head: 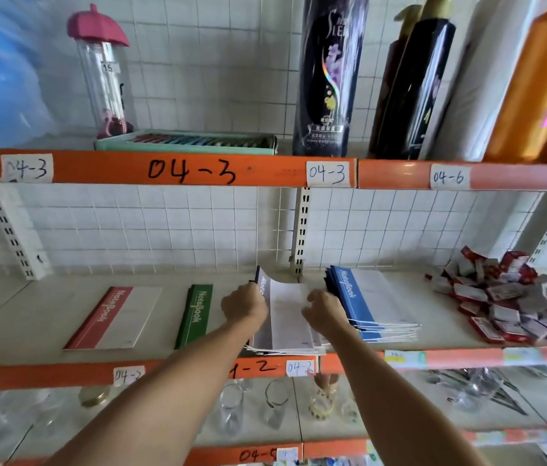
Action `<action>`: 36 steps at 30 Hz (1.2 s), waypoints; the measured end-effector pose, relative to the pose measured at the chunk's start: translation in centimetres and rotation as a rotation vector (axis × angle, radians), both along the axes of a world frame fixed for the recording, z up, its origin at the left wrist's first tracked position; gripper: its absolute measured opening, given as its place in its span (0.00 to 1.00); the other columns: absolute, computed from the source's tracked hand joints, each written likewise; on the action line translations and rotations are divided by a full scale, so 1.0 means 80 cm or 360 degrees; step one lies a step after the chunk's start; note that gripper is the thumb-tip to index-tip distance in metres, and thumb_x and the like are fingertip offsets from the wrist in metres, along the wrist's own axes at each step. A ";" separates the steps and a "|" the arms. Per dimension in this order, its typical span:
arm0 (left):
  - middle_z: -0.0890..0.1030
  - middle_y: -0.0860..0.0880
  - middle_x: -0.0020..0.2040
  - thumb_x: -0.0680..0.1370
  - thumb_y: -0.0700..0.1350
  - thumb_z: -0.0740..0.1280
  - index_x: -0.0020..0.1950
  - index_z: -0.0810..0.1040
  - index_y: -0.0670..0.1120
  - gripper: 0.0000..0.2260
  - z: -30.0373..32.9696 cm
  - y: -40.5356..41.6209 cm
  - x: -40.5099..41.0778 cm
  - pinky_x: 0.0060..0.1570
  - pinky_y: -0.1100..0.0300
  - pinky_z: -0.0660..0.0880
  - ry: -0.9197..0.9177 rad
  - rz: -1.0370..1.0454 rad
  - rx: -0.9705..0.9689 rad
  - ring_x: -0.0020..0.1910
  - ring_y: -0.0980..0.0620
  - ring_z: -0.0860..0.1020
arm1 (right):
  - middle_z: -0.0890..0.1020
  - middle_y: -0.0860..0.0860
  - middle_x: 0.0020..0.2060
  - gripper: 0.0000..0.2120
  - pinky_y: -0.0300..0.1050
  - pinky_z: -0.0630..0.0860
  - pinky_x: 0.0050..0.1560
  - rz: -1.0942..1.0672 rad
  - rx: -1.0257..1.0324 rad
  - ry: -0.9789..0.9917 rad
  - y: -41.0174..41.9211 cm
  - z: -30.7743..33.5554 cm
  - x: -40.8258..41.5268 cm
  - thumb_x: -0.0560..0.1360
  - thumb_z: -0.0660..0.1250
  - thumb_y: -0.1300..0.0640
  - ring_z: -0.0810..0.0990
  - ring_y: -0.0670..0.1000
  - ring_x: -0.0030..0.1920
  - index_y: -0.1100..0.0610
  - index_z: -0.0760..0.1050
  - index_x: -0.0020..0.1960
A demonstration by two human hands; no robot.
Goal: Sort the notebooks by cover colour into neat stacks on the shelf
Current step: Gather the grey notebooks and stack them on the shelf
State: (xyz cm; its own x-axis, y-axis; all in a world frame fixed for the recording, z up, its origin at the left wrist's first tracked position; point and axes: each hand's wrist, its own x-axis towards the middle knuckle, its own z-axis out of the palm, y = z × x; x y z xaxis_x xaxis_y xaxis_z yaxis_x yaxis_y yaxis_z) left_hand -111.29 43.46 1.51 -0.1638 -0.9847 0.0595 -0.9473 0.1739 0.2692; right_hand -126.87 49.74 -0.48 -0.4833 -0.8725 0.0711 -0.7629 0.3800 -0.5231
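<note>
Mid-sort: left hand [244, 306] is gripping and peeling up the top grey-spined paper notebook [285, 306] off the mixed pile at frame centre; right hand [324, 312], fingers curled, is pinning the sheets. Red-spined notebook [115, 319], green stack [195, 314], blue stack [366, 302] are already sitting separated on the shelf [46, 311]. Next move probably calls for starting a grey stack in a free gap.

Shelf [46, 307] holds a red notebook [114, 319], green stack [194, 314], grey stack [285, 326] with top cover curled up, blue stack [369, 302].
</note>
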 end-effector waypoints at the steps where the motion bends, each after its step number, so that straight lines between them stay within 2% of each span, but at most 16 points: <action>1: 0.81 0.50 0.44 0.78 0.49 0.68 0.50 0.78 0.47 0.06 -0.003 -0.001 0.000 0.45 0.57 0.73 -0.0054 -0.0030 -0.0024 0.45 0.48 0.80 | 0.82 0.56 0.55 0.14 0.49 0.80 0.53 0.0015 -0.0003 0.0021 0.000 -0.002 0.001 0.75 0.66 0.59 0.81 0.56 0.51 0.58 0.79 0.60; 3: 0.77 0.51 0.42 0.79 0.55 0.68 0.48 0.77 0.48 0.10 -0.009 -0.001 0.002 0.42 0.57 0.69 -0.0108 -0.0086 -0.0052 0.41 0.50 0.76 | 0.78 0.56 0.60 0.18 0.47 0.79 0.56 0.0044 -0.0005 0.0074 0.002 -0.004 0.004 0.75 0.67 0.58 0.79 0.55 0.56 0.57 0.76 0.65; 5: 0.79 0.50 0.45 0.79 0.59 0.65 0.54 0.75 0.47 0.16 -0.016 0.000 0.006 0.42 0.56 0.67 -0.0169 -0.0145 -0.0127 0.41 0.50 0.74 | 0.75 0.55 0.63 0.21 0.50 0.78 0.59 0.0065 0.0017 0.0117 0.001 -0.006 0.007 0.75 0.68 0.55 0.76 0.55 0.59 0.56 0.74 0.67; 7: 0.80 0.47 0.49 0.80 0.63 0.61 0.61 0.71 0.46 0.21 -0.026 0.000 0.013 0.42 0.56 0.67 -0.0158 -0.0203 -0.0162 0.43 0.48 0.76 | 0.74 0.54 0.65 0.23 0.51 0.76 0.61 0.0078 0.0054 0.0134 0.001 -0.007 0.013 0.75 0.69 0.51 0.75 0.55 0.62 0.55 0.72 0.68; 9: 0.79 0.45 0.55 0.80 0.64 0.59 0.67 0.67 0.47 0.25 -0.033 -0.006 0.023 0.43 0.55 0.70 -0.0083 -0.0230 -0.0139 0.50 0.46 0.79 | 0.74 0.54 0.65 0.26 0.52 0.76 0.61 0.0099 0.0077 0.0139 -0.002 -0.006 0.022 0.75 0.70 0.48 0.74 0.55 0.63 0.54 0.71 0.70; 12: 0.77 0.45 0.59 0.79 0.64 0.60 0.67 0.67 0.47 0.25 -0.034 -0.020 0.043 0.49 0.51 0.77 -0.0002 -0.0342 -0.0183 0.55 0.45 0.78 | 0.73 0.53 0.68 0.29 0.52 0.75 0.62 0.0159 0.0067 0.0163 -0.012 -0.003 0.036 0.75 0.69 0.44 0.73 0.55 0.65 0.53 0.68 0.72; 17: 0.76 0.46 0.64 0.79 0.58 0.64 0.71 0.67 0.48 0.24 -0.032 -0.040 0.113 0.59 0.51 0.72 -0.0004 -0.0505 -0.0279 0.63 0.45 0.74 | 0.73 0.55 0.69 0.31 0.49 0.67 0.65 0.0258 0.0138 0.0239 -0.041 0.002 0.090 0.75 0.67 0.41 0.69 0.57 0.68 0.54 0.66 0.72; 19: 0.75 0.47 0.67 0.79 0.59 0.64 0.73 0.67 0.49 0.25 -0.031 -0.050 0.152 0.63 0.50 0.71 -0.0032 -0.0504 -0.0290 0.65 0.46 0.73 | 0.70 0.53 0.71 0.32 0.50 0.64 0.69 0.0339 0.0141 0.0228 -0.051 0.002 0.127 0.75 0.67 0.40 0.66 0.56 0.70 0.54 0.64 0.74; 21: 0.76 0.48 0.66 0.79 0.59 0.63 0.73 0.67 0.50 0.25 -0.028 -0.060 0.193 0.62 0.50 0.70 -0.0038 -0.0448 -0.0288 0.64 0.45 0.73 | 0.69 0.53 0.72 0.33 0.51 0.62 0.71 0.0416 0.0124 0.0256 -0.060 0.005 0.164 0.76 0.66 0.40 0.65 0.56 0.72 0.53 0.63 0.74; 25: 0.77 0.47 0.64 0.79 0.59 0.62 0.72 0.68 0.50 0.24 -0.026 -0.070 0.288 0.60 0.50 0.71 -0.0079 -0.0299 -0.0237 0.62 0.44 0.75 | 0.70 0.54 0.71 0.32 0.50 0.65 0.68 0.0516 0.0162 0.0288 -0.081 0.006 0.248 0.76 0.66 0.41 0.68 0.57 0.70 0.54 0.63 0.74; 28: 0.77 0.46 0.65 0.78 0.59 0.62 0.70 0.70 0.50 0.23 -0.024 -0.081 0.370 0.60 0.49 0.70 -0.0141 -0.0249 -0.0214 0.63 0.43 0.74 | 0.66 0.55 0.73 0.36 0.51 0.63 0.70 0.0583 0.0163 0.0276 -0.095 0.006 0.329 0.76 0.66 0.40 0.65 0.58 0.72 0.56 0.59 0.76; 32: 0.78 0.47 0.62 0.77 0.60 0.63 0.65 0.72 0.50 0.21 -0.029 -0.091 0.484 0.59 0.49 0.70 -0.0212 -0.0248 -0.0183 0.62 0.44 0.74 | 0.65 0.56 0.74 0.38 0.52 0.62 0.72 0.0683 0.0113 0.0190 -0.112 0.001 0.447 0.75 0.67 0.41 0.63 0.58 0.73 0.57 0.58 0.77; 36: 0.77 0.48 0.65 0.77 0.61 0.62 0.68 0.71 0.51 0.23 -0.034 -0.098 0.594 0.62 0.50 0.70 -0.0219 -0.0137 -0.0124 0.65 0.45 0.73 | 0.66 0.55 0.73 0.36 0.52 0.64 0.70 0.0771 0.0083 0.0184 -0.129 -0.002 0.561 0.75 0.66 0.40 0.66 0.59 0.71 0.56 0.60 0.76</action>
State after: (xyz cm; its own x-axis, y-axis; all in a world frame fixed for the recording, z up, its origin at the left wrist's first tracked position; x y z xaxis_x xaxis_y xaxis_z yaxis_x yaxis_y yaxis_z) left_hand -63.74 35.59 -1.17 -0.2592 -0.9599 0.1066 -0.9549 0.2712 0.1208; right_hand -82.03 39.43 -0.62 -0.0133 -0.9986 0.0506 -0.9101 -0.0088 -0.4143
